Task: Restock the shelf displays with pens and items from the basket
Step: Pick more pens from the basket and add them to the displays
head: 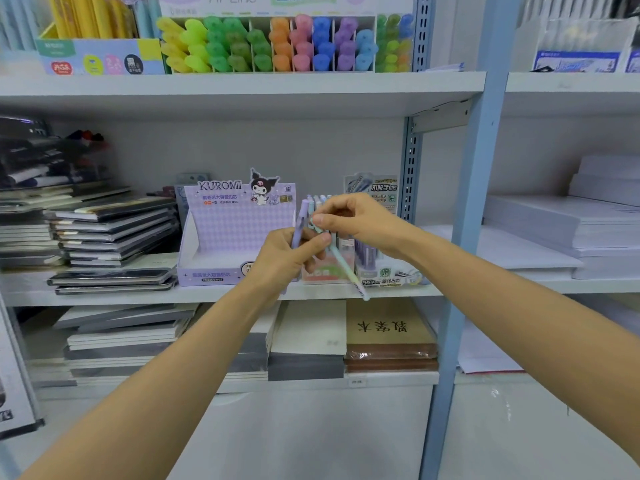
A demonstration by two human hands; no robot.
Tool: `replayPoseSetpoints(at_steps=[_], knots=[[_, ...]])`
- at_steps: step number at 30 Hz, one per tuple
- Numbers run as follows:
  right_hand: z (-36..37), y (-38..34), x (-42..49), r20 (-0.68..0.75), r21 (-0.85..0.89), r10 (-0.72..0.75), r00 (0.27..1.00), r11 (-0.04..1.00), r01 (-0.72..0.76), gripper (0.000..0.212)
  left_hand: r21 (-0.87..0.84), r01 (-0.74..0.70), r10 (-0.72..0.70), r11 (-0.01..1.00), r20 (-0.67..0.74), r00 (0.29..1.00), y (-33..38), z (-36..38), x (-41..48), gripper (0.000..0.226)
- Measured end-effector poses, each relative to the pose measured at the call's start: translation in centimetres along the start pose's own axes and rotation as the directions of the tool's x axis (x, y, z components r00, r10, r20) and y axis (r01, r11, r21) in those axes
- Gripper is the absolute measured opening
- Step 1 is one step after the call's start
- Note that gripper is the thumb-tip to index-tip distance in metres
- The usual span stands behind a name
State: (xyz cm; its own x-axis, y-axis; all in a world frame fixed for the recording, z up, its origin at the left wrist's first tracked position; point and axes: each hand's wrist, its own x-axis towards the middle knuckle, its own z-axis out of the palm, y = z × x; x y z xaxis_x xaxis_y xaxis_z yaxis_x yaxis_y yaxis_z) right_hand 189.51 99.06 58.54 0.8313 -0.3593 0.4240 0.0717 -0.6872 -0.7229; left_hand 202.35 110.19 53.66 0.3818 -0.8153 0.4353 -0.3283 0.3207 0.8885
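Left hand (289, 263) grips a purple pen (299, 221); right hand (360, 221), at its 2 o'clock, pinches a mint pen (344, 268).

purple display box (239, 223), centre: "KUROMI" | highlighter display header (235, 0), top centre: "Hi-Line", partly cut off | brown book (388, 323), lower shelf: Chinese characters, inverted

Purple pen (300, 221): lower barrel hidden inside left hand (287, 261). Mint pen (346, 270): upper end covered by right hand (349, 220). Whether either hand holds more pens cannot be told. Pink box (325, 272): mostly behind both hands. Kuromi box (235, 233): small print illegible, front corner covered by left hand. Highlighters (277, 43): blurred, header card cut by top edge. Dark stack (34, 161): blurred, cut by left edge.
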Motion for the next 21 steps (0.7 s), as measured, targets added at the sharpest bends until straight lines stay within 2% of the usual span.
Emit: replayPoseSetpoints(at_steps=[3,5,8,11,14,17,21], knots=[[-0.5,0.1,0.4,-0.064,0.021,-0.003,0.998,1.0,0.004,0.014,-0.027,0.034,-0.034,0.999,0.01,0.999,-0.3,-0.5,0.4,0.015],[-1.2,-0.1,0.9,-0.214,0.102,-0.022,0.977,0.994,0.044,0.012,-0.123,0.109,-0.112,0.986,-0.025,0.993,-0.6,-0.8,0.9,0.016],[-2.6,-0.4,1.7,-0.49,0.146,-0.069,0.869,0.976,0.16,0.011,-0.322,0.172,-0.206,0.931,-0.077,0.975,-0.9,-1.1,1.4,0.022],[-3.3,0.2,2.5,-0.637,0.139,-0.073,0.767,0.968,0.208,0.008,-0.225,0.14,-0.166,0.964,-0.105,0.98,-1.6,-1.4,1.8,0.026],[-3.1,1.5,3.1,-0.653,0.064,-0.082,0.753,0.985,0.163,0.007,-0.156,0.106,-0.114,0.982,-0.044,0.992,-2.4,-1.8,1.8,0.023],[-2.3,3.0,3.5,-0.604,-0.013,-0.065,0.795,0.997,0.072,0.005,-0.118,0.065,-0.066,0.991,-0.003,0.998,-3.1,-1.8,1.8,0.023],[-1.2,4.4,3.8,-0.556,-0.071,-0.056,0.829,0.997,0.019,0.007,-0.1,0.057,-0.057,0.993,-0.004,0.998,-3.5,-1.7,2.0,0.023]])
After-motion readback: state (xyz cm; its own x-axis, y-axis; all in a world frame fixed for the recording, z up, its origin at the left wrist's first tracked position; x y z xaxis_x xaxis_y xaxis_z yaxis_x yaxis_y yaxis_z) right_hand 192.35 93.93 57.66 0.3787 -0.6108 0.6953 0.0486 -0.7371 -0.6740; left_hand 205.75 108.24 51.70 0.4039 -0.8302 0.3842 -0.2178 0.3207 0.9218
